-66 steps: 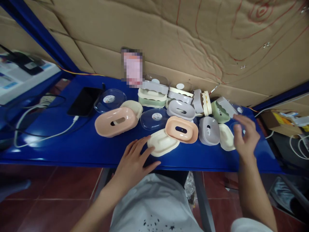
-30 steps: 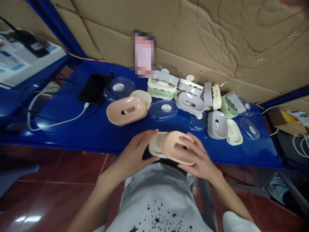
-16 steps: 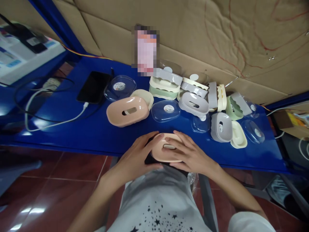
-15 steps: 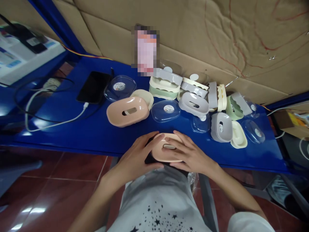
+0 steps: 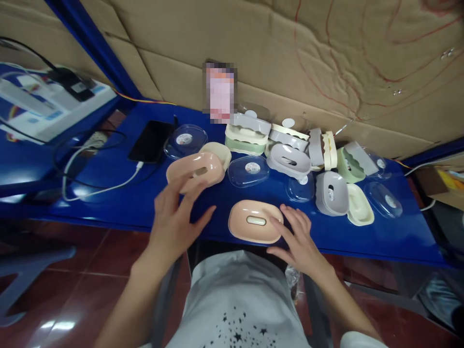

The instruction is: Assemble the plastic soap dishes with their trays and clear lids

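A peach soap dish [image 5: 241, 229] with an oval slot, a pale piece showing through it, lies at the table's front edge. My right hand [image 5: 295, 234] rests at its right end, fingers spread and the index finger over the rim. Further left, my left hand [image 5: 177, 212] reaches with parted fingers to the near side of another peach soap dish [image 5: 181, 166]; its fingertips overlap that rim, and I cannot tell whether they touch. This second dish leans on a cream dish [image 5: 219, 152] behind it.
Clear lids [image 5: 242, 175] lie among several grey, cream and green soap dishes [image 5: 290, 157] along the back and right of the blue table [image 5: 119, 205]. A black phone [image 5: 150, 140] with a white cable lies at left. A pixelated upright item [image 5: 221, 92] stands against the cardboard.
Both hands were around the front peach dish. My left hand has let go and moved left to the other peach dish; my right hand has loosened and slid to the right end.
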Demonstrator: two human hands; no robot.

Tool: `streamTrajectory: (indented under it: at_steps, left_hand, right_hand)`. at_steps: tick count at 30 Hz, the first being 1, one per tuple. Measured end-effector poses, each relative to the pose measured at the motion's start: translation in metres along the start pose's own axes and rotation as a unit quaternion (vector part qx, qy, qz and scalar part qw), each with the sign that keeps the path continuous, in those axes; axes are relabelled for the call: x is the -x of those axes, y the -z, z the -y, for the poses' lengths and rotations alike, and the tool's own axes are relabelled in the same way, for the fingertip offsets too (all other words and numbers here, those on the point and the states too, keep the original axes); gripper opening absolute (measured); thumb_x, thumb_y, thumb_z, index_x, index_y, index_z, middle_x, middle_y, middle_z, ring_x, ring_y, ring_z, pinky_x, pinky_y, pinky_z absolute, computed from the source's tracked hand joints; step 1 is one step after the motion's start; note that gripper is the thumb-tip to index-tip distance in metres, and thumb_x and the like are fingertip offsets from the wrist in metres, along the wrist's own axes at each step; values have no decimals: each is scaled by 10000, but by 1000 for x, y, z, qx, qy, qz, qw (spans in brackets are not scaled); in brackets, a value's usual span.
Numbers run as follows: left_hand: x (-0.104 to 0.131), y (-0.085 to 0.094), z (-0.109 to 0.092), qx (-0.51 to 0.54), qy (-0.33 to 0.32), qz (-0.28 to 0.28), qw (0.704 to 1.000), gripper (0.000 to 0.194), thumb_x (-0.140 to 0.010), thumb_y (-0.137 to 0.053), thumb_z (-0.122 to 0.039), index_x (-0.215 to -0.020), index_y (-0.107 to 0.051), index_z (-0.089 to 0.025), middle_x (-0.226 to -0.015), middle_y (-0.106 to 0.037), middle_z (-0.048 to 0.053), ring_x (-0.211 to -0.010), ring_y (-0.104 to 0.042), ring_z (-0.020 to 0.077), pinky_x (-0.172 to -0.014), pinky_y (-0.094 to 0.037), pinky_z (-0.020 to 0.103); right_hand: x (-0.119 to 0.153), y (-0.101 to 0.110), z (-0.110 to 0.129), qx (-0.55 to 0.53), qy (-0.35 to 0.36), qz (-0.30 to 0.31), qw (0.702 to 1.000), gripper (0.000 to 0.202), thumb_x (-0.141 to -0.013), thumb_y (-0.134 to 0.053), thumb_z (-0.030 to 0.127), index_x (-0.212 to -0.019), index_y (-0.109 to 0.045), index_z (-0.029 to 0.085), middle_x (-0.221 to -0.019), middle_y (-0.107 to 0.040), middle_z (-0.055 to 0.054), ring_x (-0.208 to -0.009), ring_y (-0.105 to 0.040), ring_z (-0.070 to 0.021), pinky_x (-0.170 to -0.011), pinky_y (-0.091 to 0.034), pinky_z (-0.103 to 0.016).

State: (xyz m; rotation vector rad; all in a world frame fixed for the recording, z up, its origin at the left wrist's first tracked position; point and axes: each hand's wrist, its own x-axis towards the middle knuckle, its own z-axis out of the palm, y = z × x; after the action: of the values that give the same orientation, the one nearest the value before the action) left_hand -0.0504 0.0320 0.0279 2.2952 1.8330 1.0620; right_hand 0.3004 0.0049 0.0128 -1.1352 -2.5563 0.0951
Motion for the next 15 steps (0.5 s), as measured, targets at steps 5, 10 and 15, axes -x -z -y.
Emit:
streamTrajectory:
  at_steps: [5,10,15]
  left_hand:
    - [-26,-6,39,-40,53,80,995,887,-944,-775,-508,-1699,-357,-306,-1801,-278,173,-1639,-287,517,-1250,-358,736]
    - [-20,-7,40,-50,56,72,995,621,-1019,-678,-481,-1599,-502,-344,-1779,-347,119,-1607,-392,451,-1250,-412,675]
    - [16,14,32,-51,35,29,998,489,-1012,-719,-419,-1482,-603,-352,-1702,-449,125,-1517,-513,445,-1199,-485,679]
  right_hand:
    - [11,-3,0,-25,-41,-30,998,787,-1071,-624,487,-1750,-249,356,-1728,-415,-152,-1540,-465,-413,-1200,-438,-661]
    - [9,-4,2,-54,-54,-18,997,749,-1078,-619,468,-1737,-296,317,-1691,-474,-157,-1522,-496,-382,-1190,-472,-617]
    - [1,14,-16,-112,-47,-57,991,614,-1121,-492,284,-1715,-346,339,-1618,-585,-106,-1484,-568,-313,-1173,-515,-560]
